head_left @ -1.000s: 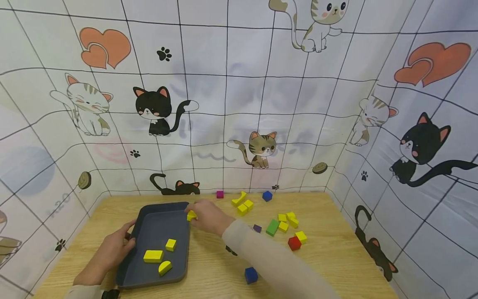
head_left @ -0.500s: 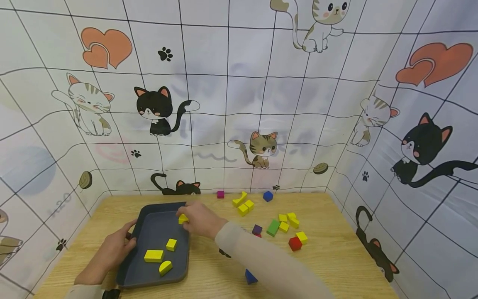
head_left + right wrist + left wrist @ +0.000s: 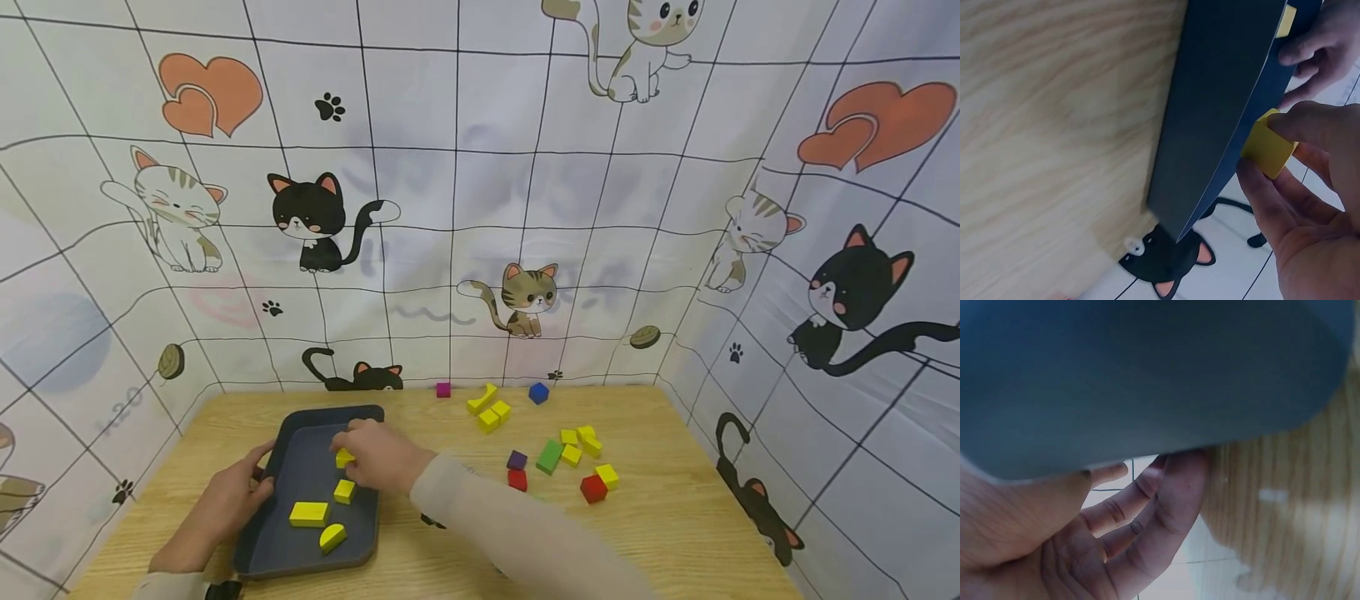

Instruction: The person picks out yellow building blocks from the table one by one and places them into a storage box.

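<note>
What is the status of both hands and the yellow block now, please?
Right hand pinches yellow block above the gray tray. Left hand holds the tray's left edge. Three yellow pieces already inside; nothing blocks.

A small yellow block, pinched above the dark grey tray holding three yellow pieces.

Tray lies lower left of the head frame, on the table. Three blocks rest in its near half. Left hand sits at the tray's left rim; right hand is over its far right part, holding a block. Loose blocks lie scattered on the table right of the tray, centre frame.
</note>
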Demonstrator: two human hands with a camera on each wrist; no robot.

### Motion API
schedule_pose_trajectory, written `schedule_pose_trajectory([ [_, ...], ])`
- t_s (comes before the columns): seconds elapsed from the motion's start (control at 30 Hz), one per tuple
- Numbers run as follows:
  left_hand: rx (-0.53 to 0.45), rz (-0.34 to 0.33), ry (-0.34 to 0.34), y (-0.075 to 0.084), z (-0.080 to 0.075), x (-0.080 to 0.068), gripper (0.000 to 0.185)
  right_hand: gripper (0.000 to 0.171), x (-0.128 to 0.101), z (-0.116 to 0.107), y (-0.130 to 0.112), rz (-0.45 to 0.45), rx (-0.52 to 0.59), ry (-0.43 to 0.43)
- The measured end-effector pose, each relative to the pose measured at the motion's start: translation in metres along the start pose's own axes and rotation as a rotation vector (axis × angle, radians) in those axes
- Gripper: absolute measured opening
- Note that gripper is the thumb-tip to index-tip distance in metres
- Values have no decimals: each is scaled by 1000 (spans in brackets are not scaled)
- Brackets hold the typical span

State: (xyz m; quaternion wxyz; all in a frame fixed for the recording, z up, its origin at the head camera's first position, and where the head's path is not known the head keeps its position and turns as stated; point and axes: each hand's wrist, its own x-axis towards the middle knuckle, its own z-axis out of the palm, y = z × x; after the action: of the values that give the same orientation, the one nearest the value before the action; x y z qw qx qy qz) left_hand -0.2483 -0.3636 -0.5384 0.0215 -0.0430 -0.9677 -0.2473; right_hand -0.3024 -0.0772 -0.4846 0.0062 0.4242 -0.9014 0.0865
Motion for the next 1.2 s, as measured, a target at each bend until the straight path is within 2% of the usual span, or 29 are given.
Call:
schedule_pose_trajectory([
  [0.23, 2, -5, -6, 1, 0, 0, 71, 39, 7, 4, -23, -34, -8, -40],
  [0.43, 3, -5, -15, 2, 1, 1, 71, 37, 10, 11, -32, -51, -31, -59],
  [0.9, 1, -15, -14, 2, 0, 0, 71, 38, 12, 15, -37, -47, -57, -85],
  [1.2, 2, -3, 1, 1, 0, -1, 71, 35, 11, 16, -36, -61, -90, -55],
])
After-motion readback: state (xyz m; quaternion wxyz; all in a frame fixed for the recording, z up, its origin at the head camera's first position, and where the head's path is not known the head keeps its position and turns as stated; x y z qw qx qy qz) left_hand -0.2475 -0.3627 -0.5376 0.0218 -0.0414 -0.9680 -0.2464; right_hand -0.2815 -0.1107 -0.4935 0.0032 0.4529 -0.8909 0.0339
